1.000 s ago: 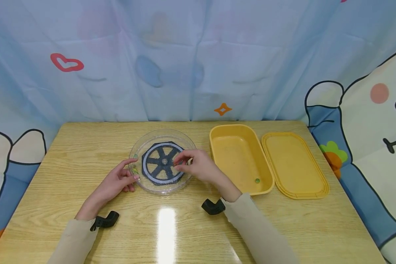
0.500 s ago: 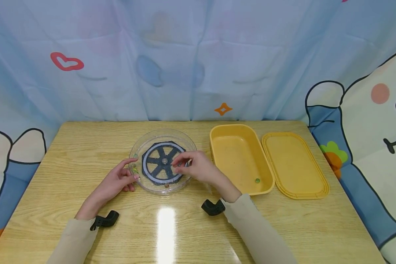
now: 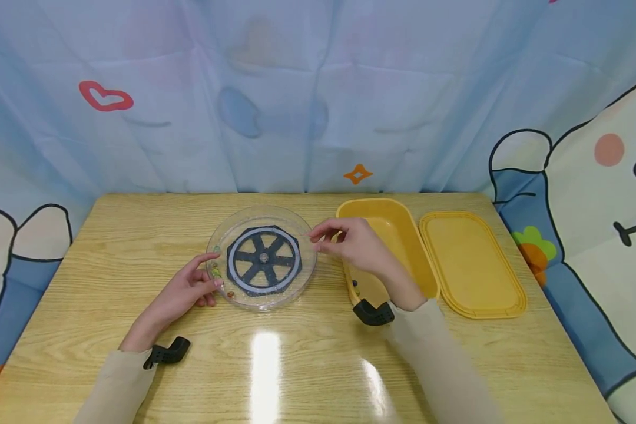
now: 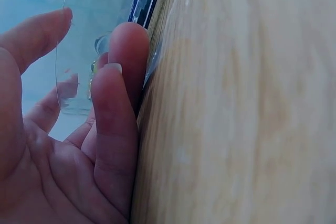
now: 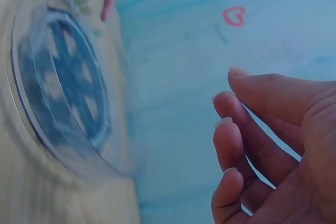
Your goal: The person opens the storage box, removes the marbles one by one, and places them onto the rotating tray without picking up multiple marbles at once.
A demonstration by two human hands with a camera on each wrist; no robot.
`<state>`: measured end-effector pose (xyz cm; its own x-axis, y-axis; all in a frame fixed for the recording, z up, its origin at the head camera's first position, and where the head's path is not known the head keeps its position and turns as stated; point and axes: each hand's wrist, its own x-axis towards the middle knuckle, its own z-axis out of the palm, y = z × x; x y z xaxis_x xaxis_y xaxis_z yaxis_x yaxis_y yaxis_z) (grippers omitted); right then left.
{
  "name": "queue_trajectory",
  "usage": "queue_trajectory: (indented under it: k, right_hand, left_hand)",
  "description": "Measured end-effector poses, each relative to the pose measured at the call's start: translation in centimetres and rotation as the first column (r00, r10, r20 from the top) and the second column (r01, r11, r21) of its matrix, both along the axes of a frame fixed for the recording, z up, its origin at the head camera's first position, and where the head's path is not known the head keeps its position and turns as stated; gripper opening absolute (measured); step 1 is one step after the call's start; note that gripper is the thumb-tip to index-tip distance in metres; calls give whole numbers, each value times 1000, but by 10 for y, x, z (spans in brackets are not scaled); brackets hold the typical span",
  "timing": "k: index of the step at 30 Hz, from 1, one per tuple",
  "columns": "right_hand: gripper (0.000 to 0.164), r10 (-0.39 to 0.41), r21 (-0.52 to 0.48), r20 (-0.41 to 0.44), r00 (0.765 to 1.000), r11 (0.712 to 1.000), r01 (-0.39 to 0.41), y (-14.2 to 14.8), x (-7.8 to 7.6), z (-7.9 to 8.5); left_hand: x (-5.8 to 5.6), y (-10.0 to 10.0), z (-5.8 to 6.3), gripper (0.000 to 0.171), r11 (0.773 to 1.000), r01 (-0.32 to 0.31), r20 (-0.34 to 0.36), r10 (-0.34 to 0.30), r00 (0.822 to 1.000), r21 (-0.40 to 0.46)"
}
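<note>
A clear round plastic dish [image 3: 306, 281] with a dark six-spoked wheel shape [image 3: 264, 258] in its middle lies on the table. My left hand [image 3: 188, 288] holds its left rim, with thumb and forefinger at the edge and the other fingers curled below. Green and yellowish marbles [image 3: 216, 272] sit inside the rim near that hand. A reddish-orange marble [image 3: 230, 294] lies by the dish's front-left rim. My right hand [image 3: 352, 241] hovers by the dish's right rim, fingers loosely bent. Nothing shows between its fingertips [image 5: 229, 135] in the right wrist view.
Right of the dish stands a yellow plastic bin [image 3: 434, 282], partly covered by my right forearm. A dark blue marble [image 3: 355, 283] lies in it at the left, with something green beside it. A yellow lid [image 3: 471, 265] lies on the table [image 3: 206, 383] farther right.
The reddish marble has left my right fingers and rolled left along the dish's front rim. My right hand has moved right and back, away from the dish's middle. My left hand stays put.
</note>
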<state>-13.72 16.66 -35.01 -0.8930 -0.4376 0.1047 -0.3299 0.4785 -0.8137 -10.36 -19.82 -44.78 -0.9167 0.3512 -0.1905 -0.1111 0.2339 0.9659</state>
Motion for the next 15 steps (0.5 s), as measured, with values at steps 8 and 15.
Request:
queue_trajectory:
  k: [8, 15]
  right_hand:
    - [15, -5, -13, 33, 999, 1000, 5, 48, -9, 5]
    - [17, 49, 89, 162, 986, 994, -64, 80, -27, -5]
  left_hand:
    - [0, -1, 1, 63, 1000, 7, 12, -7, 1000, -11]
    - [-1, 0, 1, 63, 1000, 6, 6, -6, 1000, -8]
